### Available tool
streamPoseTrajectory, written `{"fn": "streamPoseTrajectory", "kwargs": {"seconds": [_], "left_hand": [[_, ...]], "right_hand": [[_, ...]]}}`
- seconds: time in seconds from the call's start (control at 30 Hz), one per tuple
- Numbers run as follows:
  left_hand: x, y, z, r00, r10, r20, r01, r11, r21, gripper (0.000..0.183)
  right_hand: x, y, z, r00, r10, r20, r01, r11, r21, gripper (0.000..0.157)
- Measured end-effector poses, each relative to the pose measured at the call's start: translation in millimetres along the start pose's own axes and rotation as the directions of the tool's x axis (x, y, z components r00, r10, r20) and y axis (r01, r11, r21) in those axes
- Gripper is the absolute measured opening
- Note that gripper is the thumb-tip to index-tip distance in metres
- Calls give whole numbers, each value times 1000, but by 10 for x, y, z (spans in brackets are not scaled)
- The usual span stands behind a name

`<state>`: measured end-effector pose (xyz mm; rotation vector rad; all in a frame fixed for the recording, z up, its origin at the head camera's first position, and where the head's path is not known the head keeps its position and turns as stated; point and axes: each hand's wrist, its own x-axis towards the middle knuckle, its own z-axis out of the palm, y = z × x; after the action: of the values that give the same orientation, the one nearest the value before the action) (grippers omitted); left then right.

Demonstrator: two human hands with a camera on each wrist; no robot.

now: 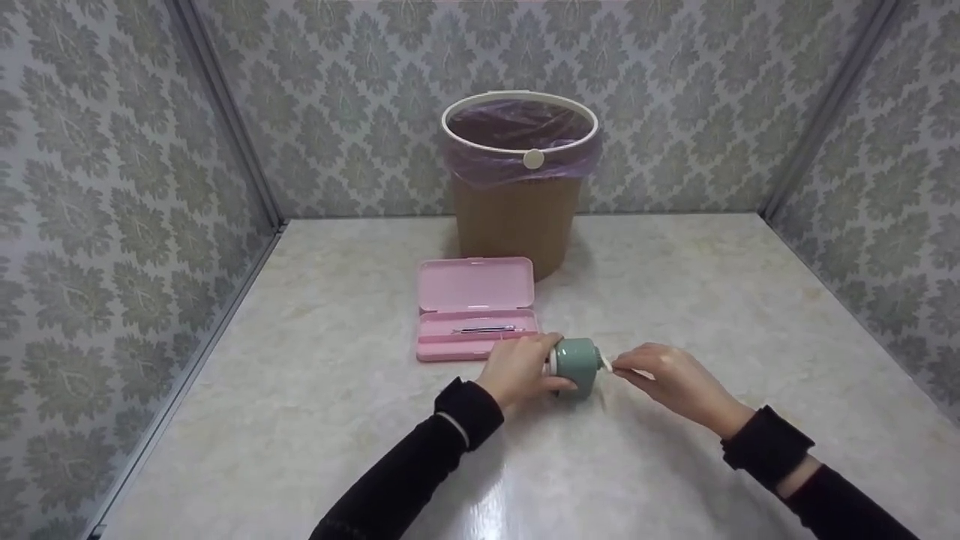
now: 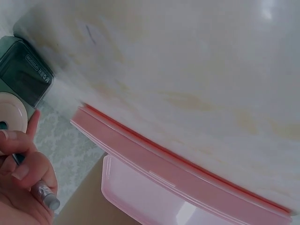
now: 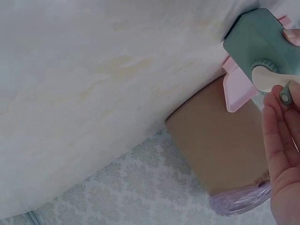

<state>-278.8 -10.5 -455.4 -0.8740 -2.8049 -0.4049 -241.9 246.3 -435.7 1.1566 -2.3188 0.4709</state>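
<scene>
The step in hand looks like sharpening: the left hand (image 1: pixel 517 371) has its fingers curled round the green sharpener (image 1: pixel 576 360) and a pencil (image 2: pixel 43 190), while the right hand (image 1: pixel 679 386) pinches the crank (image 3: pixel 268 79). The sharpener is roughly midway between the left and right edges of the desk (image 1: pixel 262 390), well short of the far edge. Turning the crank probably calls for a steady left grip.

Leaf-patterned walls (image 1: pixel 360 112), glossy marbled tabletop (image 1: pixel 285 435)

white lettering (image 2: pixel 37 68) on green sharpener (image 1: pixel 576 364), print (image 3: pixel 262 177) on brown bin (image 1: pixel 517 217): neither legible.
</scene>
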Motion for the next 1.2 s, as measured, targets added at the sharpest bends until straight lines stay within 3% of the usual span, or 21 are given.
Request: {"fn": "streamPoseTrajectory", "kwargs": {"seconds": [0.2, 0.87, 1.2], "left_hand": [[7, 0, -14, 1000, 12, -5, -12, 999, 30, 68], [36, -9, -12, 1000, 11, 8, -11, 1000, -21, 65], [31, -30, -2, 999, 43, -22, -43, 999, 14, 63]], "right_hand": [[42, 16, -28, 998, 57, 7, -57, 998, -14, 21], [198, 60, -45, 989, 147, 9, -147, 988, -44, 17], [267, 32, -46, 964, 260, 57, -257, 965, -59, 16]]}}
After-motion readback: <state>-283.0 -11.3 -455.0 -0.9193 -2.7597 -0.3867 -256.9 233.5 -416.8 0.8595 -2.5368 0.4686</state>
